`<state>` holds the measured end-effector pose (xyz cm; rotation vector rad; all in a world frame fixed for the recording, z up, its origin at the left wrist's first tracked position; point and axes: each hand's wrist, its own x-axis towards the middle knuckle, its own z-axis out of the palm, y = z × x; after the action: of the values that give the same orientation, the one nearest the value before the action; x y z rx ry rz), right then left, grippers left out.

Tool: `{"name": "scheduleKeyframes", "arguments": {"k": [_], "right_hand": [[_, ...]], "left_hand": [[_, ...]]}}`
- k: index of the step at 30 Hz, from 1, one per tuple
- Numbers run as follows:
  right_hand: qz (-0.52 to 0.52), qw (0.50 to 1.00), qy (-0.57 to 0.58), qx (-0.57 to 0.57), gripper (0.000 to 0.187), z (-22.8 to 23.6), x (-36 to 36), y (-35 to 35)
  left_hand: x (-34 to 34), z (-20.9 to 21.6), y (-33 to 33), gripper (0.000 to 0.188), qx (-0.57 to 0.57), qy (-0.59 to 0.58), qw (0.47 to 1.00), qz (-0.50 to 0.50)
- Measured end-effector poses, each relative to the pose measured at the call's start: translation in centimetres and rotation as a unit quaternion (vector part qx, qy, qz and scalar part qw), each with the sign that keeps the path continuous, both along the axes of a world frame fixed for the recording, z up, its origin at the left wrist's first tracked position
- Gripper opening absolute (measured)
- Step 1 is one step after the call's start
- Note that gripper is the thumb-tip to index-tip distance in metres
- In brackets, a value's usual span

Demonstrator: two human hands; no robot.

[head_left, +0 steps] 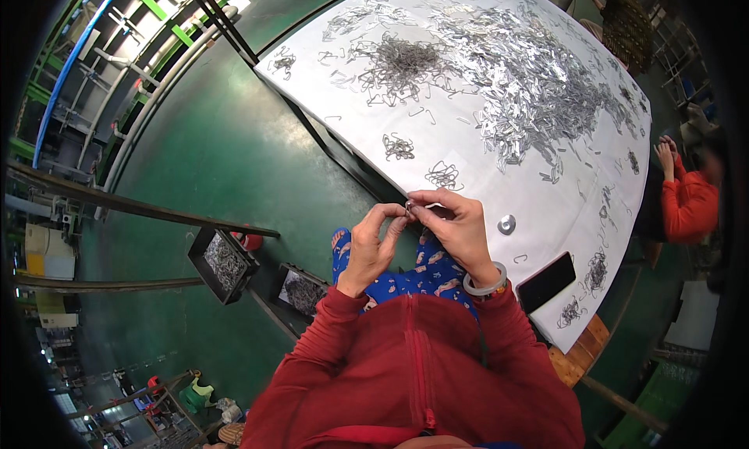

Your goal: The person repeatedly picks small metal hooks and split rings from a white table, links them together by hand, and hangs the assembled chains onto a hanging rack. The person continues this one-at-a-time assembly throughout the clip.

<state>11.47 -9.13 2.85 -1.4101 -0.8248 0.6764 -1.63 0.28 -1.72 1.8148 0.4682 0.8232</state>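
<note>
Fingertip to fingertip, my left hand (370, 248) and my right hand (466, 232) pinch a small shiny metal piece (408, 206) over my lap, at the table's near edge. The fingers cover most of it, so its exact shape cannot be made out. Just beyond my hands lies a small pile of bent wire hooks (443, 176), with another small hook pile (398, 146) to its left. A round silver disc (506, 224) rests on the table to the right of my right hand, which has a pale bangle at the wrist.
A large heap of flat silver metal pieces (538, 98) and a dark mound of wire hooks (406, 59) spread over the white-covered table (468, 137). A black phone (546, 283) lies near the right edge. Two black bins (226, 266) hold small metal parts at left. A person in orange (690, 203) sits across at right.
</note>
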Motion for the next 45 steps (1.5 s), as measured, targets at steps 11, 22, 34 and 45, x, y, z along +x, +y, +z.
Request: {"name": "scheduleKeyframes", "arguments": {"k": [11,22,34,45], "right_hand": [[-0.032,0.996,0.078,0.018,0.021,-1.4,0.6,0.9],[0.019,0.964,0.252,0.084,0.016,-2.8,0.3,0.8],[0.047,0.987,0.136,0.065,0.019,-3.4,0.1,-0.9],[0.036,0.992,0.050,0.110,0.016,-1.8,-2.8,-2.9]], "left_hand": [[0.9,-0.1,0.7,0.008,0.035,0.064,0.997,-0.003],[1.4,-1.6,3.2,0.033,-0.104,-0.022,0.994,0.036],[28.5,-7.9,17.1,0.024,0.421,0.358,0.832,0.060],[22.1,-3.3,14.5,0.015,0.350,0.287,0.891,0.035]]}}
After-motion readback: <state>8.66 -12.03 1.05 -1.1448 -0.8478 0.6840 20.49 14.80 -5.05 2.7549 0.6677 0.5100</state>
